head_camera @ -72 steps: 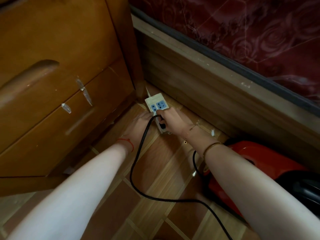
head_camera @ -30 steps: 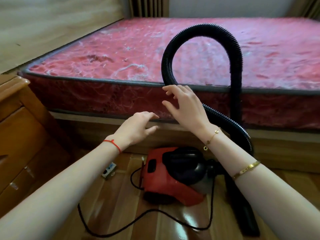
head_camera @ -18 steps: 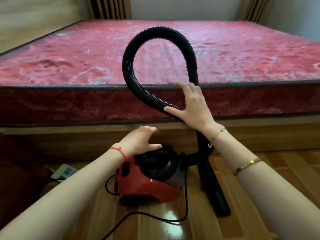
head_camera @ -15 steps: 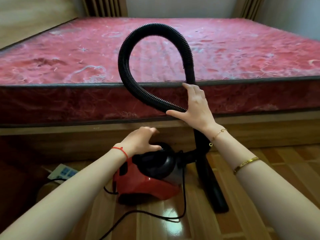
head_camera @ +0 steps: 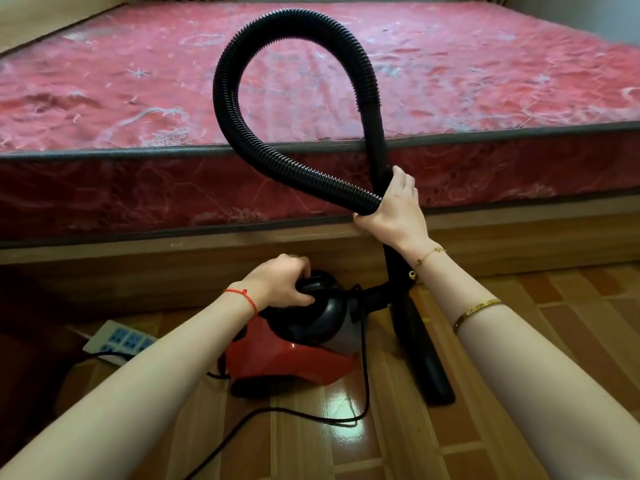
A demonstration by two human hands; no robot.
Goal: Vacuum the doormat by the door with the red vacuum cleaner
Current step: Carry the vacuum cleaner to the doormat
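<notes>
Head view shows the left hand point(head_camera: 280, 284) curled round the black top handle of the red canister vacuum cleaner point(head_camera: 294, 355) on the wooden floor point(head_camera: 571, 306), while the right hand point(head_camera: 394, 213) grips its black ribbed hose point(head_camera: 263, 147) beside the red mattress point(head_camera: 138, 98).

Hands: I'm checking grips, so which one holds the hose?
The right hand, raised by the mattress, grips the hose; the left hand holds the vacuum's top.

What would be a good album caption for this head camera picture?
Beside the bed, the left hand grips the red vacuum cleaner while the right hand holds its hose.
</notes>
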